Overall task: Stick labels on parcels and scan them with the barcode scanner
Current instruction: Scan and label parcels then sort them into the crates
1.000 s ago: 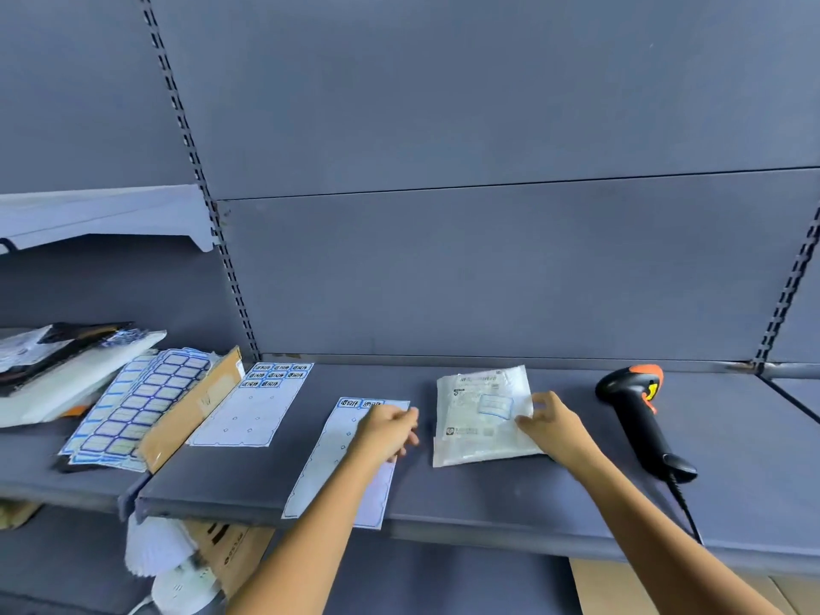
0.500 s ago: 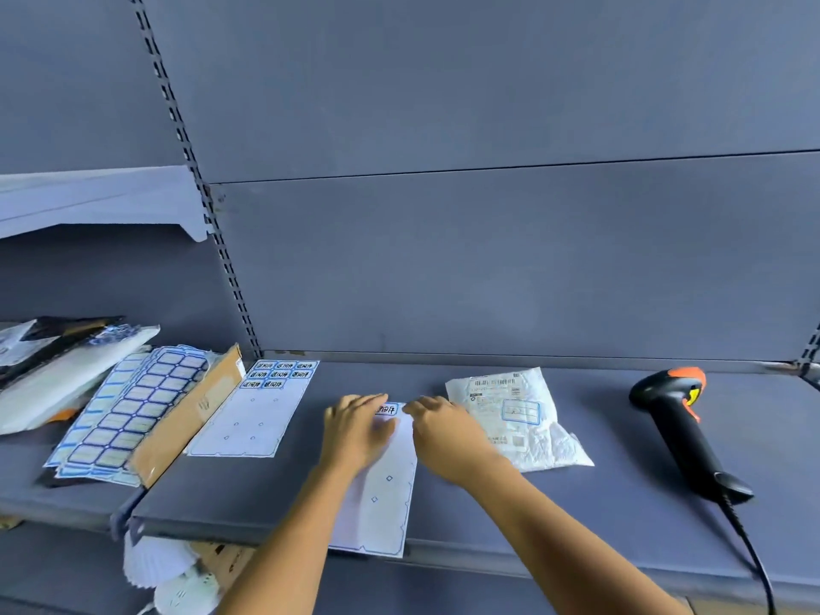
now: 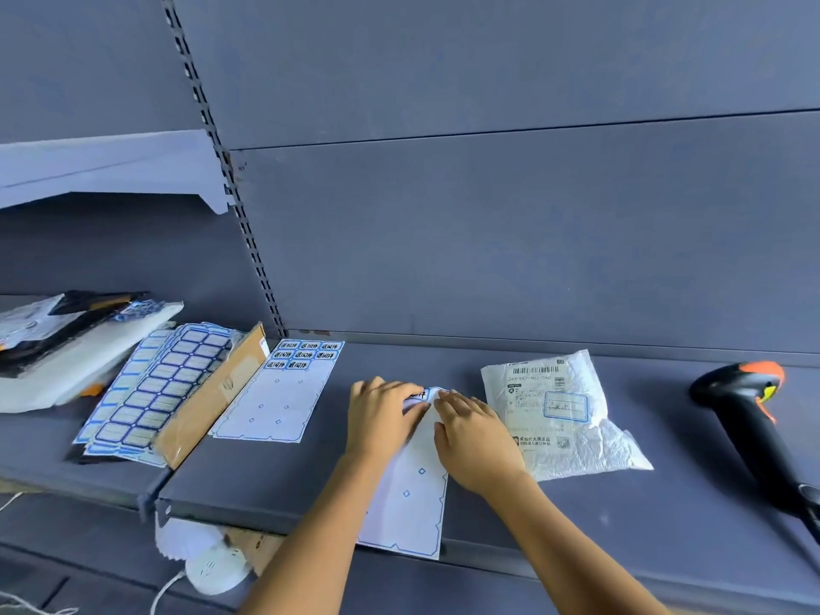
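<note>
Both left hand (image 3: pixel 384 417) and right hand (image 3: pixel 477 437) on label sheet (image 3: pixel 408 508)

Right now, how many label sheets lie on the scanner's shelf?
2. One sheet under the left hand and right hand; the other sheet beside the cardboard. Stacked sheets lie on another shelf.

Parcel storeroom: grey slotted shelving (image 3: pixel 266 477), stacked mailers (image 3: pixel 66 352), label sheets (image 3: pixel 164 383), corded barcode scanner (image 3: pixel 745 419).
</note>
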Demonstrator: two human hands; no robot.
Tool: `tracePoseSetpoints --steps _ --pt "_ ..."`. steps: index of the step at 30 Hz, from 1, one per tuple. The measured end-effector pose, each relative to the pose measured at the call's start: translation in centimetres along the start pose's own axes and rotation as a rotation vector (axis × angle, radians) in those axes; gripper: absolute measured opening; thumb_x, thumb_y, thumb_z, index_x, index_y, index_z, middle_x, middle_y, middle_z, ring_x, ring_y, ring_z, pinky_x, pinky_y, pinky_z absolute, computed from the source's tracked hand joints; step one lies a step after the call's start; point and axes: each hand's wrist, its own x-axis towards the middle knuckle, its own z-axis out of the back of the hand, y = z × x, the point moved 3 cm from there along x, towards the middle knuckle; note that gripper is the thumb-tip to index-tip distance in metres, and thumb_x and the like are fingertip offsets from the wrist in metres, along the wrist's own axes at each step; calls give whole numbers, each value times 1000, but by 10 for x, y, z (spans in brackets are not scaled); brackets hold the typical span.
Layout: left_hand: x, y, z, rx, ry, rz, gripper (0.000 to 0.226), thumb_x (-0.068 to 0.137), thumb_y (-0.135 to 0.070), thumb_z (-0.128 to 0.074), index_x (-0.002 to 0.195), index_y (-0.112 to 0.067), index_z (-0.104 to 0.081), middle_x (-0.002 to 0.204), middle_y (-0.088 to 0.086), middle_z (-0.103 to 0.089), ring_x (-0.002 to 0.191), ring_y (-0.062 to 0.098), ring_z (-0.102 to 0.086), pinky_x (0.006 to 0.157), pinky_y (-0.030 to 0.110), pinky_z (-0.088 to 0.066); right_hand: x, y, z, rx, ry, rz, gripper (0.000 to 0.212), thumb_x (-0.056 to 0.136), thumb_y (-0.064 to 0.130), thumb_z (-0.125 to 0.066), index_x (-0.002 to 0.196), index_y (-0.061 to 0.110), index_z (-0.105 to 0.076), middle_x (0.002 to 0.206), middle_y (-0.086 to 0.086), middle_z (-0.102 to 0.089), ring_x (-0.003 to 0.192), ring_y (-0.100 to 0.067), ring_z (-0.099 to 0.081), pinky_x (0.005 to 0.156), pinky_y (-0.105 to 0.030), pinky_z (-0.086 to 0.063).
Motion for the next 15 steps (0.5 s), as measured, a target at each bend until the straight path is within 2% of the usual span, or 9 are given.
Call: tracePoseSetpoints --steps 3,6,8,10,13,15 --pt "1 -2 0 43 -7 -32 7 70 -35 -73 74 -30 -69 64 -13 -67 56 17 -54 61 28 -18 0 0 0 5 -17 1 84 76 37 6 146 11 -33 151 -5 -37 140 -19 -32 114 -31 -19" --pt "2 -2 -2 77 -20 -46 8 71 -37 -66 70 -30 -69 62 -11 -64 57 17 -55 62 28 -20 0 0 1 21 -26 -1 70 85 32 -7 144 11 -37 149 -4 -39 138 -21 -35 112 -33 -24" --pt "3 -1 -3 119 -19 -60 11 72 -39 -65 68 -29 -69 63 -11 -63 58 17 -55 63 27 -27 0 1 2 25 -33 3 65 86 29 -13 141 10 -42 148 -5 -42 137 -23 -38 111 -34 -26" --pt "3 -2 -3 153 -16 -71 10 72 -37 -68 68 -29 -70 65 -11 -61 59 17 -55 64 28 -29 -1 1 2 20 -36 -2 69 85 31 -9 138 10 -47 144 -5 -46 134 -23 -41 109 -36 -30" --pt "3 -4 -1 180 -28 -78 13 72 -39 -63 67 -28 -71 66 -10 -59 60 19 -54 62 30 -19 -1 1 0 6 -39 -11 74 80 33 -7 133 9 -53 139 -6 -52 129 -25 -48 105 -37 -36" --pt "3 -5 0 189 -30 -82 16 73 -38 -62 67 -27 -71 67 -10 -59 61 20 -54 62 31 -19 0 1 0 7 -33 -13 77 78 35 -4 134 9 -51 141 -6 -50 131 -24 -46 106 -37 -35"
